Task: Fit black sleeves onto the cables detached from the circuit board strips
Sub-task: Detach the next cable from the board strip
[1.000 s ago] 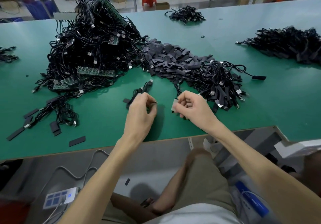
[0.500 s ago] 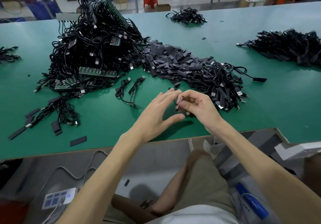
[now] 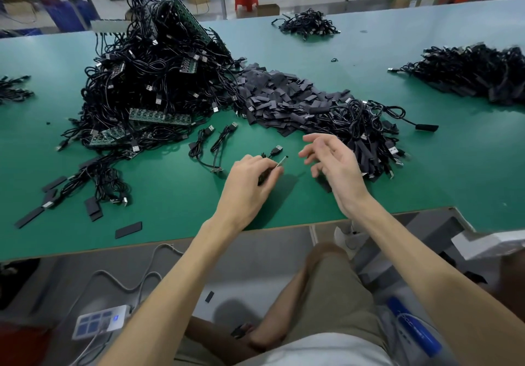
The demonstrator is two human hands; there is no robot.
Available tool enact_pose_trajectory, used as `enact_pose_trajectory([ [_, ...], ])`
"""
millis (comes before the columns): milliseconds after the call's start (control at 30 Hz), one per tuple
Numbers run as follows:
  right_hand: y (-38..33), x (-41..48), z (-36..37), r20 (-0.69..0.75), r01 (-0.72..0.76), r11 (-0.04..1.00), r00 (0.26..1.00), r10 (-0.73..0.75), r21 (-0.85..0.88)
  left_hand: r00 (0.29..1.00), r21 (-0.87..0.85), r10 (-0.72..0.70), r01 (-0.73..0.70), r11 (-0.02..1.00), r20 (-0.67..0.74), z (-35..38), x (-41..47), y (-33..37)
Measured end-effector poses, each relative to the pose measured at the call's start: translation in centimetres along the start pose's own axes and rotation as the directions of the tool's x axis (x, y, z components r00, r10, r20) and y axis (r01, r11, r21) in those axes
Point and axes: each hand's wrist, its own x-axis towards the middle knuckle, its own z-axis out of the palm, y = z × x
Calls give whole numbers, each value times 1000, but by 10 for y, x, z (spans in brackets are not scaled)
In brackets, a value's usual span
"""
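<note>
The cable (image 3: 280, 162) has changed hands. Half a second back the right hand (image 3: 335, 164) pinched its thin end while the left hand (image 3: 250, 179) lay open beside it. Now the left hand grips the bundled cable low over the tabletop (image 3: 170, 203), not far from the near edge. Its fingers are curled around the coil, with the bare end poking out toward the right and the USB plug (image 3: 277, 149) showing just beyond the knuckles. The right hand has let go and hangs over the tabletop, fingers spread wide and holding nothing, close to the front of the pile of black sleeves (image 3: 284, 95). From where I stand, that looks like a cable made ready and a sleeve wanted next, since none is on this cable yet. The heap of cables (image 3: 147, 81), with circuit board strips (image 3: 159, 116) in it, lies well off to the left.
</note>
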Motion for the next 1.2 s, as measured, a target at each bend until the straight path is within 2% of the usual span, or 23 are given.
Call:
enact_pose_trajectory([
  [100,1,-1,0,-53,22,998,998,-26,-67,997,188,74,-78,979,25,3,-2,0],
  [167,1,-1,0,-63,33,993,997,-41,-117,992,243,115,-122,962,45,4,-3,0],
  [300,1,-2,2,-48,20,986,998,-28,-166,988,267,133,-149,952,77,5,-4,0],
  [400,0,-2,4,1,57,949,998,-60,-311,989,268,133,-144,953,61,4,-4,-2],
  [467,-1,-4,4,-17,100,904,993,-117,-415,991,258,119,-131,957,58,3,-4,-4],
  [567,2,-5,6,1,101,778,992,-128,-619,996,208,75,-84,975,49,3,-4,-5],
  [667,9,-4,12,75,114,571,993,-92,-813,999,162,36,-40,986,31,2,-3,-7],
  [733,15,-3,14,114,145,410,989,-98,-900,1000,122,8,-10,993,20,1,-3,-7],
  [800,20,-4,14,145,164,330,986,-84,-930,1000,92,-17,15,996,16,0,-3,-8],
  [933,19,-4,12,164,181,377,983,-78,-908,999,86,-39,37,996,16,-1,-3,-9],
  [1100,8,-7,9,139,165,610,986,-89,-775,999,68,-49,47,997,20,-1,-3,-9],
  [1133,6,-7,9,122,169,630,986,-117,-758,999,68,-48,46,997,18,-1,-3,-9],
  [1200,5,-6,7,86,167,590,983,-163,-790,999,65,-49,48,997,13,-1,-4,-9],
])
